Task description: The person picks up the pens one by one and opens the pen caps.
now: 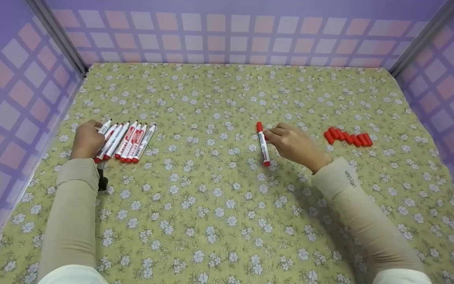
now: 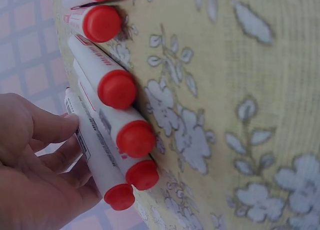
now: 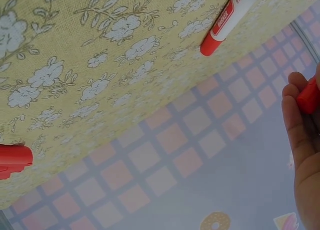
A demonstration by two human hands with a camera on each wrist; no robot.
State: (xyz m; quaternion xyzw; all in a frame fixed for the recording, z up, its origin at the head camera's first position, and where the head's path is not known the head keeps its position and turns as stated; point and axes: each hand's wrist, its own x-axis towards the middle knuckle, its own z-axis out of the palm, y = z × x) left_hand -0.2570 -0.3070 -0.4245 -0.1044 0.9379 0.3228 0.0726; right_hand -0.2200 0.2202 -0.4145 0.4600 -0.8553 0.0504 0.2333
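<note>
At the left end of a row of uncapped white markers (image 1: 136,142), my left hand (image 1: 86,139) pinches the outermost marker (image 2: 98,152) between thumb and fingers. The dark tips of the row point away from me, and their red ends face me. A small red cap (image 3: 308,97) is gripped in the fingers of my right hand (image 1: 294,145). Just left of that hand, one marker (image 1: 263,146) with its red cap on lies on the cloth. Farther right is a loose cluster of red caps (image 1: 348,137).
A yellow cloth with white flowers (image 1: 211,197) covers the table. Purple walls with pink and white squares (image 1: 227,35) stand at the back and on both sides. Beside the left sleeve sits a black object (image 1: 102,180), partly hidden.
</note>
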